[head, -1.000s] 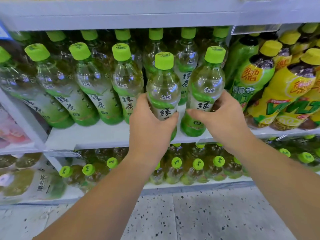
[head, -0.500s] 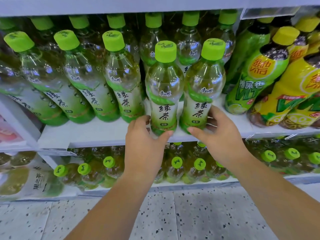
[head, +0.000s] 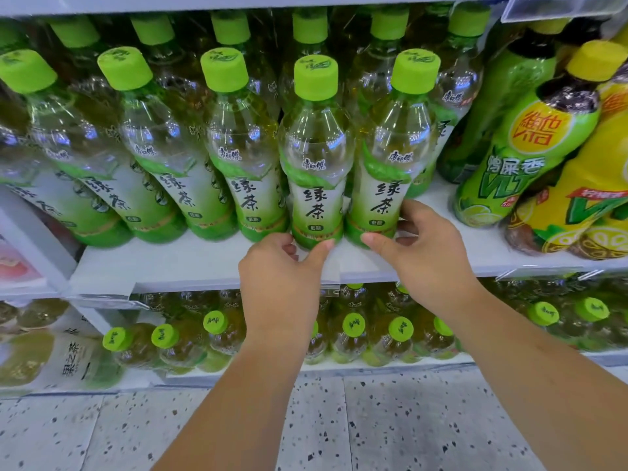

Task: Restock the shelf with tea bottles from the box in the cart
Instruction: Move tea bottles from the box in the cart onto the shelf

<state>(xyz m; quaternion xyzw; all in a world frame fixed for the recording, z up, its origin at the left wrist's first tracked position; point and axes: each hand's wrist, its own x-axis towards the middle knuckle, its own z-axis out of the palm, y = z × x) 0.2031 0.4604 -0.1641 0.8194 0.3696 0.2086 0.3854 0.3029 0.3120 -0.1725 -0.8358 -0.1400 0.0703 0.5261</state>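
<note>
nearby, lemon tea bottles (head: 530, 171) crowd the right tea bottle (head: 387, 185).

Yellow-capped lemon drink bottles (head: 557, 185) lean at right above a speckled floor (head: 390, 419).

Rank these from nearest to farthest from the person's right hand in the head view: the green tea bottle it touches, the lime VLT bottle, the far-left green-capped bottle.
1. Green tea bottle, at the right hand's fingertips.
2. Lime VLT bottle, to the right.
3. Far-left green-capped bottle, at the row's other end.
</note>
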